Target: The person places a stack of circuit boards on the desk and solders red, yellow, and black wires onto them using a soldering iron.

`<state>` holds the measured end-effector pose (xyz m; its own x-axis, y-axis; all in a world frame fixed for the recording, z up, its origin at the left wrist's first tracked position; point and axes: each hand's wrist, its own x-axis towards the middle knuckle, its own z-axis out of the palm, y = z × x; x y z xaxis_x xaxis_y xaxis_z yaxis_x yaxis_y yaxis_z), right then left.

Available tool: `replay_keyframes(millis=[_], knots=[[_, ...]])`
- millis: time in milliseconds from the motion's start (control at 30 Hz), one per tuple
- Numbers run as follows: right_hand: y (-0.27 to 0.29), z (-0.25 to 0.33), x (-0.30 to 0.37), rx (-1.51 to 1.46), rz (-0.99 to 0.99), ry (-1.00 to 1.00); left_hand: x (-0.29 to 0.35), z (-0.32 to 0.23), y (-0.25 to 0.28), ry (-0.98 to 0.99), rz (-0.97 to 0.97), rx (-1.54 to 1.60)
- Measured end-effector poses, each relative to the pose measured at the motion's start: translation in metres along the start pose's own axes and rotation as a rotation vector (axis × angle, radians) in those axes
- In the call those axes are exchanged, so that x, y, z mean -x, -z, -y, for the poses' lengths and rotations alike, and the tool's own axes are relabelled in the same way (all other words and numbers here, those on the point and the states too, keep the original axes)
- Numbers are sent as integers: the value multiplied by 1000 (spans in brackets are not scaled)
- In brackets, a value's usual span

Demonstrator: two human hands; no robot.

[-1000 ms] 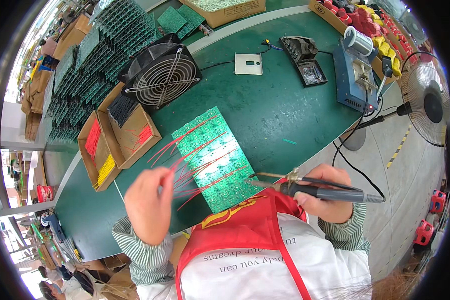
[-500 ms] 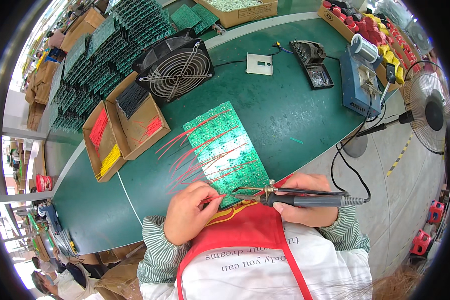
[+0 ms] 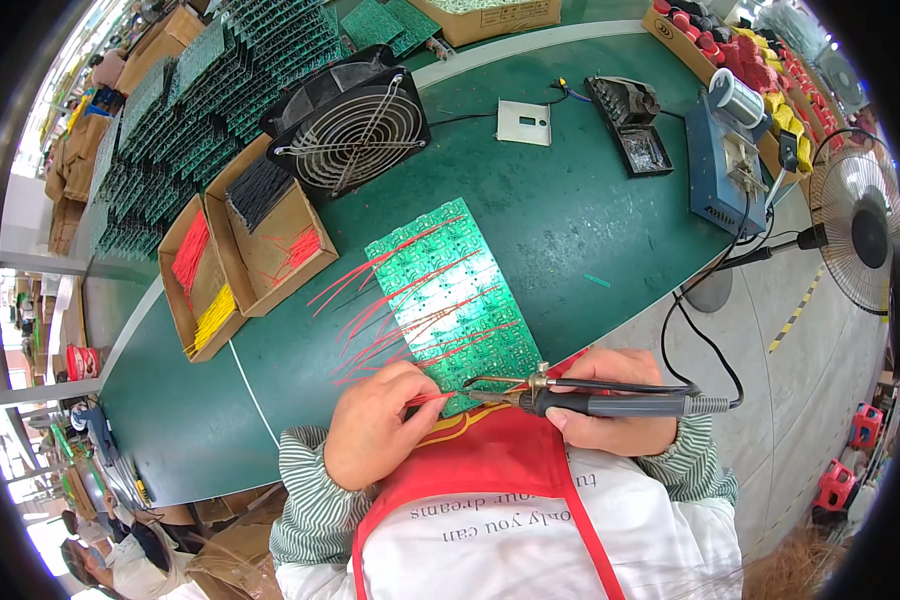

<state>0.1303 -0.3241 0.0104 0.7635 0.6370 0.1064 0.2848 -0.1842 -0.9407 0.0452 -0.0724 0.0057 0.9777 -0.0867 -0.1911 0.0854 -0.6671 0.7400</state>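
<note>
A green circuit board panel [image 3: 460, 290] lies on the bench in front of me, with rows of red wires [image 3: 425, 285] trailing off its left side. My left hand [image 3: 382, 425] is closed at the panel's near edge, pinching red wire whose ends reach onto the board. My right hand [image 3: 610, 400] grips a soldering iron [image 3: 610, 404] with a thin metal feed tube [image 3: 490, 381] fixed above it. The iron's tip meets the near end of the board, close to the wire ends. Exact contact at the tip is too small to make out.
Left of the panel stand cardboard trays [image 3: 275, 290] of red, yellow and black wires. Behind them are a black fan [image 3: 350, 130] and stacked circuit boards [image 3: 190, 120]. At right sit an iron stand [image 3: 630, 125], a blue solder feeder [image 3: 722, 165] and its cable [image 3: 715, 345].
The view has shifted slightly. Both hands, the iron and the panel keep nearly the same places relative to each other.
</note>
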Motion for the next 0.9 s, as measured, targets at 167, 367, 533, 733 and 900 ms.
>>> replay_keyframes(millis=[167,367,533,733,900], knots=[[5,-1,4,18,-21,17,0,0,-2,-29,-38,14],[15,5,9,50,-30,2,9,2,16,-6,-276,-175],[21,2,17,66,-53,2,8,-13,20,4,-582,-383],[20,2,16,57,-61,10,-8,-15,-19,-129,-186,-102],[18,-2,16,62,-65,8,-13,-14,-20,-114,-127,-104]])
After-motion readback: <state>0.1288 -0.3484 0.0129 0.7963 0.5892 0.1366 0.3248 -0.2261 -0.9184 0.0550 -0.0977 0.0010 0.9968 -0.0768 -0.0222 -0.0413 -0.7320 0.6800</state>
